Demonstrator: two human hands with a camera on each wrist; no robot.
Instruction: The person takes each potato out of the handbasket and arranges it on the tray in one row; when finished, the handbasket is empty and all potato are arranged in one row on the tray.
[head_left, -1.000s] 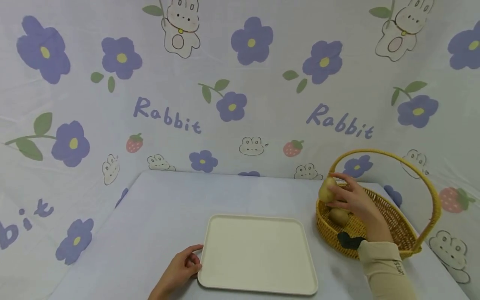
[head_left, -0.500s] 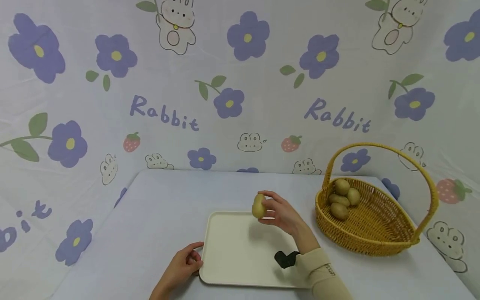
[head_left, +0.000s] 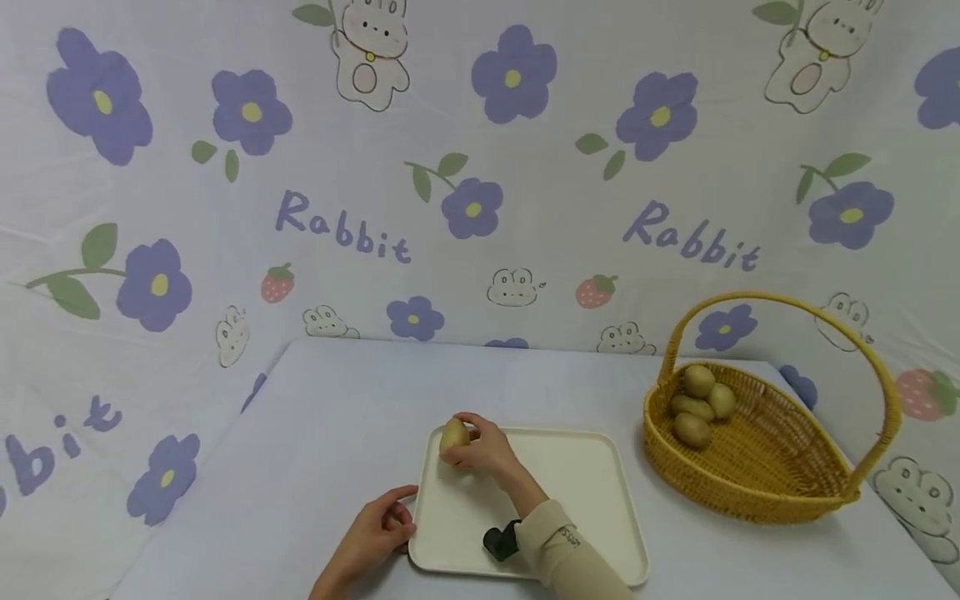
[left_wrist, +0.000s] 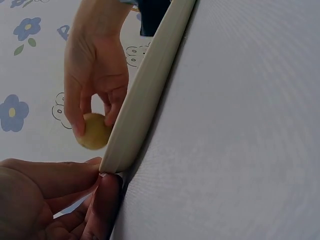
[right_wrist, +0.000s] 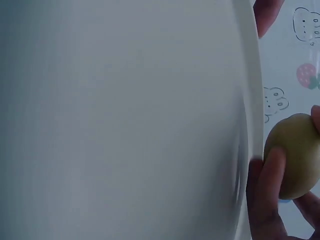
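Above the far left corner of a cream rectangular tray [head_left: 577, 475], my right hand [head_left: 489, 454] holds a yellow-brown potato [head_left: 453, 435] between thumb and fingers. The left wrist view shows this potato [left_wrist: 94, 134] just past the tray's rim; whether it touches the tray I cannot tell. It also appears at the right of the right wrist view, a potato [right_wrist: 296, 155] with fingertips on both sides. My left hand [head_left: 371, 537] pinches the tray's left edge, thumb on one side of the rim and a finger on the other.
A yellow wicker basket [head_left: 738, 500] with a tall arched handle stands right of the tray. Several more potatoes [head_left: 699, 382] lie in its left end. White cloth covers the table [head_left: 360, 400], and a printed curtain [head_left: 450, 250] hangs behind it.
My right hand has carried the potato leftward from over the basket, across the tray to its far left corner, and lowered it. My left hand stays at the tray's edge.
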